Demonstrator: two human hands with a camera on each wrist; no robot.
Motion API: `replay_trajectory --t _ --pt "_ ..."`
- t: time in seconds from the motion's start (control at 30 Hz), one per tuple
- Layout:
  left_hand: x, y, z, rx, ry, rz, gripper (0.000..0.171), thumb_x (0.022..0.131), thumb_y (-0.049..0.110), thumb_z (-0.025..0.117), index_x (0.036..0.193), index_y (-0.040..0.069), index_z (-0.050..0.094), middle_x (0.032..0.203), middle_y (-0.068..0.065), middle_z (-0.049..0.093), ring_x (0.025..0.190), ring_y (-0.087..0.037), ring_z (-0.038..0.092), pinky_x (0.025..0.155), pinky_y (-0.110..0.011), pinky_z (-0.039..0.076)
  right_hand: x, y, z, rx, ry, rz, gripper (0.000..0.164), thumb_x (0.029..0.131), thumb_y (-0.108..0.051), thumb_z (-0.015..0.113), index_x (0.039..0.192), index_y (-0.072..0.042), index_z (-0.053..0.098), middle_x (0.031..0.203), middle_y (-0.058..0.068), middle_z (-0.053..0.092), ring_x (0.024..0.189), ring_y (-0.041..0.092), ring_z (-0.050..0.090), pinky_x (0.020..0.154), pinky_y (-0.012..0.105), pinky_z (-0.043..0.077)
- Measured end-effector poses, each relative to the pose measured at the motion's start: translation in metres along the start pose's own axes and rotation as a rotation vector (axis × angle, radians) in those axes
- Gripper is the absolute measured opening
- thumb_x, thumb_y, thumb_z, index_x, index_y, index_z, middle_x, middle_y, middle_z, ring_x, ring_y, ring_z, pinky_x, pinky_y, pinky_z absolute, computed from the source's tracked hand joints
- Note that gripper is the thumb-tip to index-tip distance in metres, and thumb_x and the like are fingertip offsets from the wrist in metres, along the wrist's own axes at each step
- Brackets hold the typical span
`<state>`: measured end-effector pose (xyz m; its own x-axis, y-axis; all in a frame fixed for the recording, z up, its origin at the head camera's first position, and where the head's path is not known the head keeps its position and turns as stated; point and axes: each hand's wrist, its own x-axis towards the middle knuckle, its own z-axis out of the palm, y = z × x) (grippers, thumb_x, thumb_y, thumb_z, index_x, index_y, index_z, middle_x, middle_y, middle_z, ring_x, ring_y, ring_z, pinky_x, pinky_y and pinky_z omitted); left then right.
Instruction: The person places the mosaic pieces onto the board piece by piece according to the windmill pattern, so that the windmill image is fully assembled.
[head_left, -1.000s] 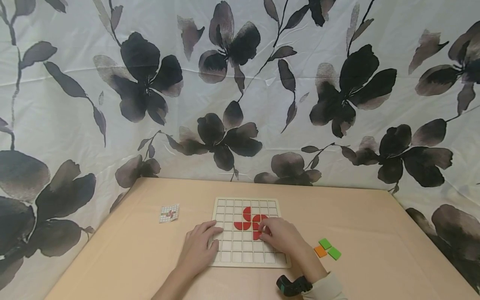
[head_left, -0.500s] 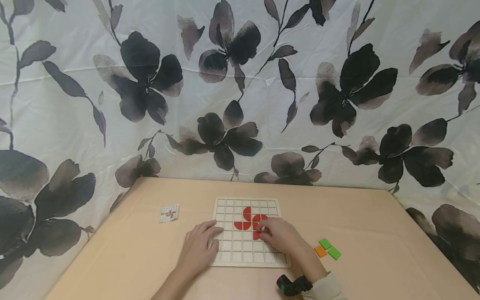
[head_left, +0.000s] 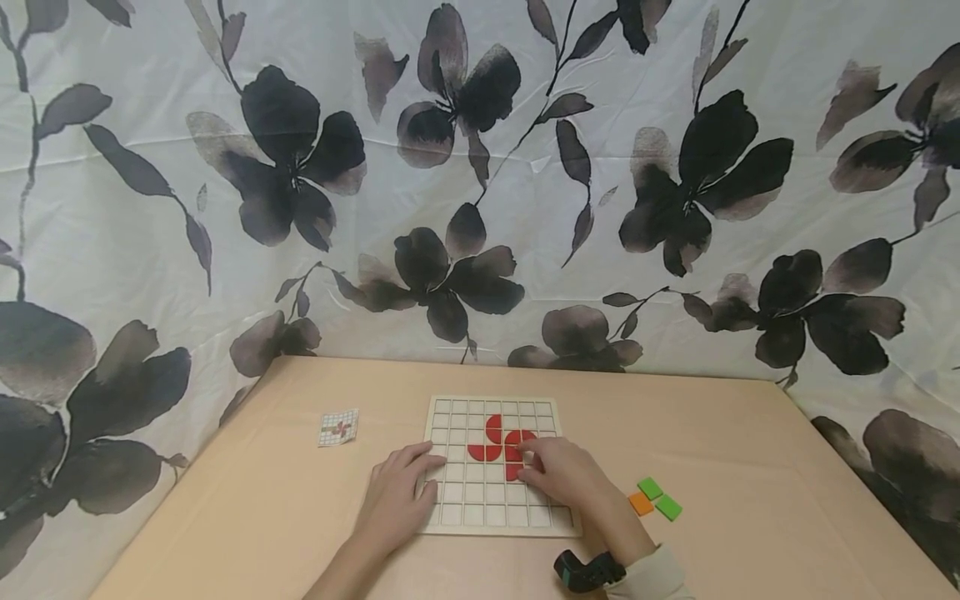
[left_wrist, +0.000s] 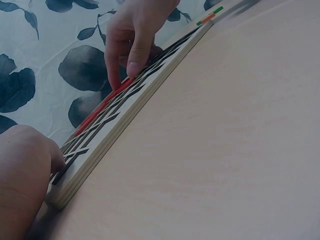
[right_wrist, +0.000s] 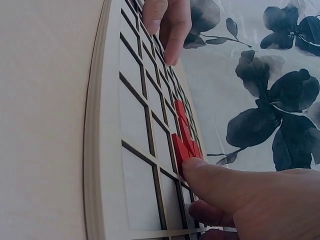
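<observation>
A square grid board (head_left: 487,500) lies on the table, with several red quarter-round tiles (head_left: 484,452) set in its cells near the middle. My right hand (head_left: 562,471) reaches over the board's right side, its thumb and index fingertips at the lower-right red tiles and spaced apart. In the right wrist view the thumb (right_wrist: 215,182) touches a red tile (right_wrist: 179,150); the other fingertips are partly hidden. Along the board's left edge rests my left hand (head_left: 397,496), fingers on the rim and outer cells. It holds no tile.
Two green square tiles (head_left: 668,507) and an orange one (head_left: 641,502) lie to the right of the board. A small card (head_left: 339,427) printed with a grid and red pattern lies at the left. A floral cloth (head_left: 480,208) hangs behind the table.
My right thumb and index fingertips have moved slightly apart over the lower-right red tiles. The left hand and the board have stayed where they were.
</observation>
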<state>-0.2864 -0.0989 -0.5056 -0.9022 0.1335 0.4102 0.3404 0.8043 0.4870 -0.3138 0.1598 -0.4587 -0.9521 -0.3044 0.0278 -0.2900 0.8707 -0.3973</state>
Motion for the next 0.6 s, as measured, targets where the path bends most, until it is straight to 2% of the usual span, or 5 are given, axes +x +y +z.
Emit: replay_trajectory --t 0.37,0.6 --pt "-0.0004 0.0003 0.0000 0.002 -0.014 -0.016 0.028 0.083 0.017 0.063 0.109 0.026 0.069 0.129 0.003 0.058 0.123 -0.019 0.050 0.098 -0.046 0.035 -0.0003 0.0005 0.0013 0.015 -0.006 0.007 0.039 0.082 -0.031 0.072 0.117 -0.014 0.066 0.064 -0.007 0.050 0.059 0.009 0.046 0.051 0.022 0.036" --pt "-0.0008 0.0001 0.0004 0.001 -0.019 -0.019 0.028 0.083 0.018 0.063 0.109 0.026 0.069 0.129 0.003 0.058 0.123 -0.020 0.049 0.098 -0.047 0.035 -0.0009 0.0007 0.0015 0.030 -0.016 0.020 0.044 0.080 -0.033 0.074 0.119 -0.014 0.064 0.064 -0.007 0.051 0.059 0.009 0.047 0.051 0.022 0.037"
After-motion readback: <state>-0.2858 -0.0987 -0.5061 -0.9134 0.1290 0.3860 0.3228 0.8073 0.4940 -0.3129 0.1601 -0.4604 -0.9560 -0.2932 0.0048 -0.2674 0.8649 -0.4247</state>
